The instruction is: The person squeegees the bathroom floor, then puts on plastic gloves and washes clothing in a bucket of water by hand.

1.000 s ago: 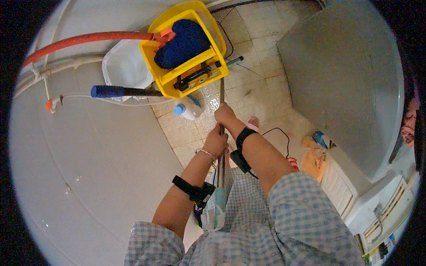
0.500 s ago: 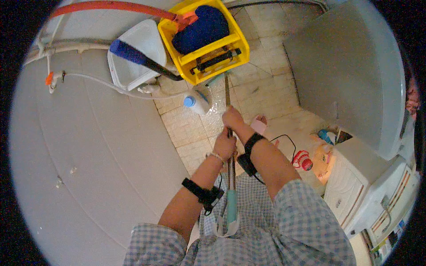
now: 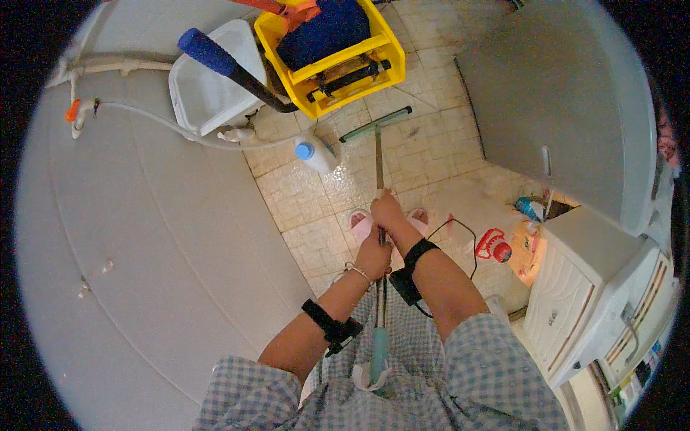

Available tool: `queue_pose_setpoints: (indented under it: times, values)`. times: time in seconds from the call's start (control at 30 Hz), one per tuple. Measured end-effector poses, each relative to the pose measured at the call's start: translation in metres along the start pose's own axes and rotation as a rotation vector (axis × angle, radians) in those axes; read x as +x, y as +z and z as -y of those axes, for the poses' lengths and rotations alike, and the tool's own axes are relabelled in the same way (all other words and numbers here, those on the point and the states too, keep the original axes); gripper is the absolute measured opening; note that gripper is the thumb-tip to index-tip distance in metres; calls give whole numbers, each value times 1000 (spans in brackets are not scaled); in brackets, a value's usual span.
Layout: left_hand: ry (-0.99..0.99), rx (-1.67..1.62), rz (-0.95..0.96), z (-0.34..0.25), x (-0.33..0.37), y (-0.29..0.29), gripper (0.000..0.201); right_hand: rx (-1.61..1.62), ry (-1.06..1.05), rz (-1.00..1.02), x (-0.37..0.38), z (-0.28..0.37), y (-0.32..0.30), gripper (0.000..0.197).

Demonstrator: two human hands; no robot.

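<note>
Both my hands are closed around the pole of a floor squeegee [image 3: 379, 164]. My right hand [image 3: 388, 210] grips the pole higher up, towards the squeegee head. Just below it, my left hand [image 3: 374, 258] wraps round the same pole. The pole's pale green grip [image 3: 379, 348] reaches back against my checked clothing. At the far end, the narrow green squeegee head [image 3: 375, 124] lies across the tiles, slightly tilted, just in front of the yellow bucket [image 3: 346, 93]. Beside the pole, to the left, stands a white bottle with a blue cap [image 3: 316, 156].
The yellow bucket holds something dark blue [image 3: 327, 39]. A blue-gripped lever [image 3: 208, 52] sticks out over a white basin [image 3: 208, 93]. A thin hose [image 3: 162, 122] runs along the left wall. Rightward are a large grey panel [image 3: 553, 108], a red-handled bottle [image 3: 494, 246] and a white cabinet [image 3: 568, 287].
The squeegee head has come nearer, away from the bucket, and now shows fully. My hands have shifted slightly back and right. Both pink slippers now show beside the pole.
</note>
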State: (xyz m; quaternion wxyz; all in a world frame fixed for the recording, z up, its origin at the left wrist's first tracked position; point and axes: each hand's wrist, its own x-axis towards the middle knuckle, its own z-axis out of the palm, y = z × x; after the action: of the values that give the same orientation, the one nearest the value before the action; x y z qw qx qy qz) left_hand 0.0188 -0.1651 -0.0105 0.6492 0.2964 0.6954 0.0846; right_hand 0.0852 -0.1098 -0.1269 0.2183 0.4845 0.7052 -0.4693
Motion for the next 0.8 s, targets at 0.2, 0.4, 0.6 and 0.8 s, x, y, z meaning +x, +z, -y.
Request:
queue_pose_setpoints:
  times: [0.2,0.4,0.6,0.8]
  values:
    - [128,72,-28,12,29,-12,39,347,191,-238,12,19,-33,47]
    - [128,312,66,25,40,3,42,328,86,-287,11,-1,-10,42]
    - [83,284,24,40,-4,33,50,-64,-126,-190,-17,-24,45,39]
    - [66,91,100,-23,13,9,50,114,84,-224,12,-26,-6,31]
